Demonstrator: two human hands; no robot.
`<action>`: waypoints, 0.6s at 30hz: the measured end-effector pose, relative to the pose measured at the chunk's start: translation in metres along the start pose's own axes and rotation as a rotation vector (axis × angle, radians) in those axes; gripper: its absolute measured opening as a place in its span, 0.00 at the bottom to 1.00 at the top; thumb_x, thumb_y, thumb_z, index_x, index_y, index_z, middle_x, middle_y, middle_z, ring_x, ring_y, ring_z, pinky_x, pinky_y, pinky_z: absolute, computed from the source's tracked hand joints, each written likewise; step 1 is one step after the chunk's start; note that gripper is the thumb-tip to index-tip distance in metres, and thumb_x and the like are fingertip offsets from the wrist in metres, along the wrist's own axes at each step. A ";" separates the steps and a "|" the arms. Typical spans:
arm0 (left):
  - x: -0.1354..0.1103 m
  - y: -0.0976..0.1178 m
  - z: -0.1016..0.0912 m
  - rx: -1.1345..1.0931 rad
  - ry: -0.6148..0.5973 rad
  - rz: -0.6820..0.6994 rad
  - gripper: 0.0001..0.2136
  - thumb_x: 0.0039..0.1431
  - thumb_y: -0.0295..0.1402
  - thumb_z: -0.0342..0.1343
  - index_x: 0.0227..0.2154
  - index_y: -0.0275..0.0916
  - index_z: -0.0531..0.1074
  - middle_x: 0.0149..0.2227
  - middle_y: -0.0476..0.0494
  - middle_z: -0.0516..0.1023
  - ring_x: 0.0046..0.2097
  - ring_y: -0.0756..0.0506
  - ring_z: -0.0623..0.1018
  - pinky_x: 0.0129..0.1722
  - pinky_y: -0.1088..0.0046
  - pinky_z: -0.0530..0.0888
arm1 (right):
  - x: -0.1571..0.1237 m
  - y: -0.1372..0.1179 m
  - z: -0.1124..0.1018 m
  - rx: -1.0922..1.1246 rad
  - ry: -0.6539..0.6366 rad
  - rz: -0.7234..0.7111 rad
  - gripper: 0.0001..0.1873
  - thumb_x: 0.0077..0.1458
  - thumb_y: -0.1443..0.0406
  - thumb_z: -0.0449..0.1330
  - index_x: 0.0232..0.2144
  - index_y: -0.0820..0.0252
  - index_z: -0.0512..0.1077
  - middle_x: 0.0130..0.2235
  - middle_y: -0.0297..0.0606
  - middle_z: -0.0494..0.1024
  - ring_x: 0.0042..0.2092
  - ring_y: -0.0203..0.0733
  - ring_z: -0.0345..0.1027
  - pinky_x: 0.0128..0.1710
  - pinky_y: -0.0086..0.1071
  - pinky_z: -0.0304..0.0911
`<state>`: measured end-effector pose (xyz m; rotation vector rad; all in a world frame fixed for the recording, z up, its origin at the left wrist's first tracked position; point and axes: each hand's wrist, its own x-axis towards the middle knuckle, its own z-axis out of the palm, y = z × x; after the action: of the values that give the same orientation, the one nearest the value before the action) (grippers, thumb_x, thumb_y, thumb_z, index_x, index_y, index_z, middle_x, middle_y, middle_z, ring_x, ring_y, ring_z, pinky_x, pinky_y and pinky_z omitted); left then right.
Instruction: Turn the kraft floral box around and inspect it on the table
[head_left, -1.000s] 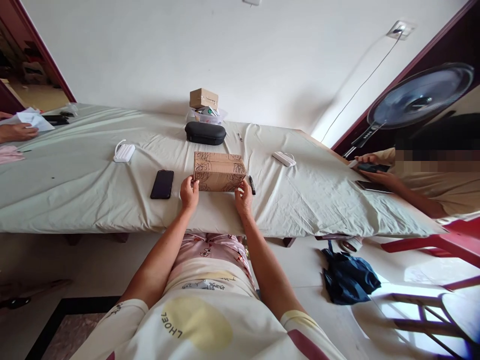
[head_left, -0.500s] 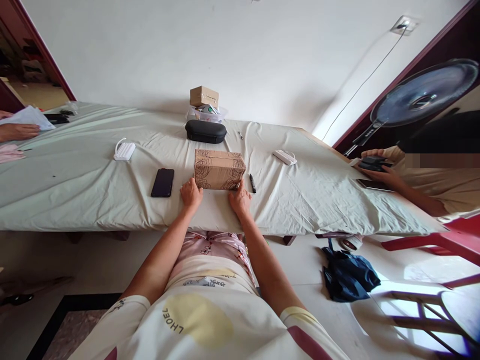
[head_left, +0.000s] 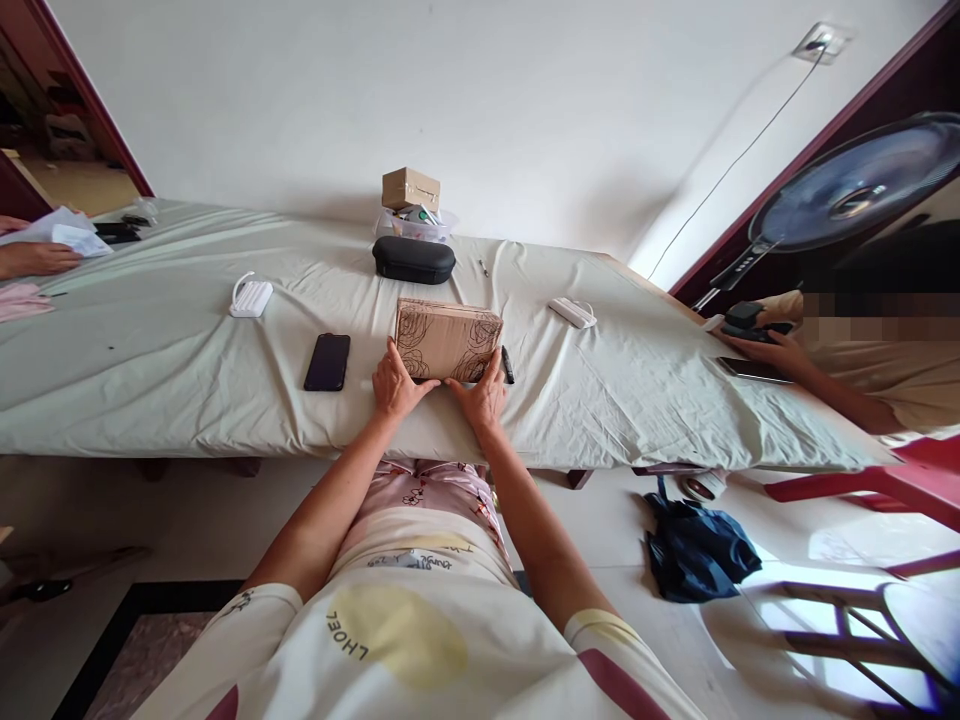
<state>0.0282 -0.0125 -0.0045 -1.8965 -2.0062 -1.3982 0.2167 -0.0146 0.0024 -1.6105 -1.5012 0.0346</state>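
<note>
A brown cardboard box (head_left: 448, 342) with dark scribbled swirls at the corners of its broad face is in front of me on the cloth-covered table. My left hand (head_left: 397, 383) grips its lower left corner, the thumb stretched along the bottom edge. Opposite it, my right hand (head_left: 480, 390) holds the lower right side, thumb pointing inward and fingers along the side. A black marker (head_left: 508, 366) lies just right of the box, close to my right hand. To the left rests a dark phone (head_left: 327, 362).
Behind the box are a black case (head_left: 414, 260), a plastic tub (head_left: 442, 230) and a smaller carton (head_left: 410, 188). White power banks (head_left: 252, 297) flank it on both sides. One person's hands (head_left: 45, 258) hold paper at far left; another person (head_left: 847, 370) sits at right.
The box has been turned so a different, broader face with corner swirls shows towards me. Both hands have shifted slightly, their thumbs now stretched inward along its bottom edge.
</note>
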 end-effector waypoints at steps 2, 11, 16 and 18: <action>-0.001 0.002 0.002 -0.002 0.028 -0.004 0.64 0.45 0.58 0.73 0.73 0.25 0.45 0.64 0.11 0.69 0.62 0.22 0.74 0.59 0.49 0.72 | -0.001 -0.001 0.000 -0.007 0.001 0.006 0.63 0.50 0.43 0.71 0.75 0.63 0.46 0.58 0.60 0.71 0.57 0.64 0.68 0.58 0.55 0.64; 0.005 -0.004 -0.006 -0.080 0.044 -0.038 0.59 0.49 0.58 0.71 0.73 0.28 0.48 0.64 0.16 0.70 0.62 0.25 0.74 0.61 0.50 0.71 | 0.005 0.019 0.008 0.263 0.047 -0.087 0.48 0.58 0.50 0.67 0.72 0.60 0.54 0.50 0.49 0.74 0.46 0.48 0.70 0.54 0.46 0.69; 0.008 -0.015 -0.007 -0.159 0.103 -0.032 0.46 0.58 0.62 0.61 0.67 0.32 0.61 0.61 0.20 0.74 0.61 0.28 0.75 0.60 0.50 0.72 | 0.009 0.023 0.005 0.438 0.174 -0.094 0.28 0.65 0.52 0.60 0.62 0.57 0.70 0.41 0.40 0.77 0.42 0.43 0.70 0.51 0.43 0.70; 0.009 -0.018 -0.005 -0.181 0.139 -0.034 0.43 0.59 0.64 0.58 0.63 0.32 0.66 0.58 0.22 0.77 0.59 0.29 0.76 0.59 0.51 0.72 | 0.009 0.021 0.003 0.492 0.223 -0.085 0.24 0.65 0.52 0.58 0.58 0.57 0.73 0.39 0.39 0.77 0.42 0.43 0.71 0.50 0.42 0.70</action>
<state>0.0089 -0.0057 -0.0069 -1.7792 -1.9157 -1.7221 0.2342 -0.0026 -0.0071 -1.1170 -1.2652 0.1588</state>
